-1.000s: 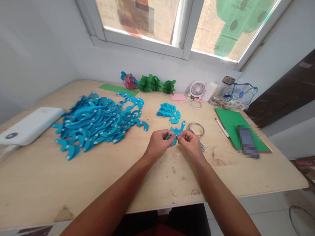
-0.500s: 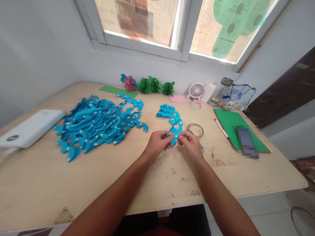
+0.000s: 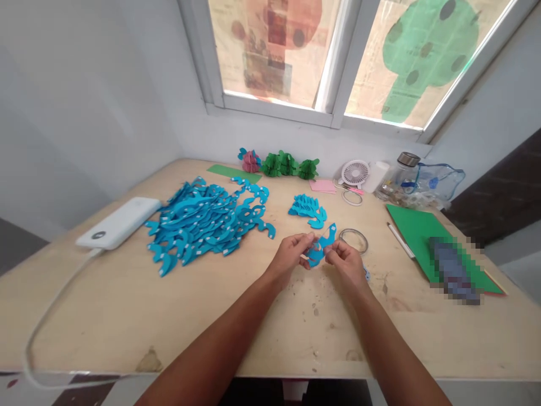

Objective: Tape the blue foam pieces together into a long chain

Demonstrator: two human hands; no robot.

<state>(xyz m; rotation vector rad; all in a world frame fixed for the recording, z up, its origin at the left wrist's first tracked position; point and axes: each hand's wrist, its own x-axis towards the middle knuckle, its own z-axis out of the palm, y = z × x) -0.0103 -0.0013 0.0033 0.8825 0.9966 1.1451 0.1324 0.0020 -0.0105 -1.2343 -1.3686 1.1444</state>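
Between my two hands is a blue curved paper cutout (image 3: 324, 241) with a small white square on its tip. My left hand (image 3: 292, 252) pinches its left side, thumb on top. The fingers of my right hand (image 3: 343, 259) close on its right edge. Just beyond, a row of folded blue paper cutouts (image 3: 306, 206) lies on the table, one curved piece at its near end. To the left spreads a large heap of similar blue paper cutouts (image 3: 203, 217), many marked with white squares.
A tape roll (image 3: 354, 241) lies by my right hand. Farther right are a pen (image 3: 400, 241) and green sheets (image 3: 416, 228) under a blurred object. A white power bank (image 3: 122, 221) with a cable is at left. Green paper figures (image 3: 286, 163) and a small fan (image 3: 355, 173) stand along the wall.
My view has swung left and up. The blue cutout in my hands has tilted, its tip now pointing up to the right, and it looks apart from the row behind it.
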